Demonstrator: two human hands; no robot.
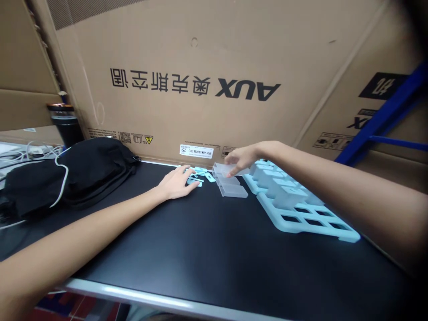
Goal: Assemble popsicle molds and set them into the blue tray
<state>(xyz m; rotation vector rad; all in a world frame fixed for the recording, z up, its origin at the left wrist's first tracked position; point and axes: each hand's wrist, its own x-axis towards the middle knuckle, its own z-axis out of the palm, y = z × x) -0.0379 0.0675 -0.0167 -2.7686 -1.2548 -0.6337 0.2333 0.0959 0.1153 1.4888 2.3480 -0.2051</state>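
Observation:
My left hand (179, 182) rests on the dark table beside a small pile of flat light-blue pieces (202, 172), its fingers apart over the pile's left edge. My right hand (241, 159) reaches over a group of clear plastic boxes (230, 189), with fingers bent around the farthest one; thumb and fingers are on its top and far side. To the right of the boxes stands a light-blue rack (294, 226) with rectangular openings, and light-blue blocks (289, 196) sit in its far part. My right forearm hides some of the rack.
Black bags (96, 169) with white cables lie at the left, in front of a dark bottle (68, 129). A large cardboard box (200, 116) stands along the back. A blue metal frame (384, 111) rises at the right. The table's metal edge (133, 294) runs along the front.

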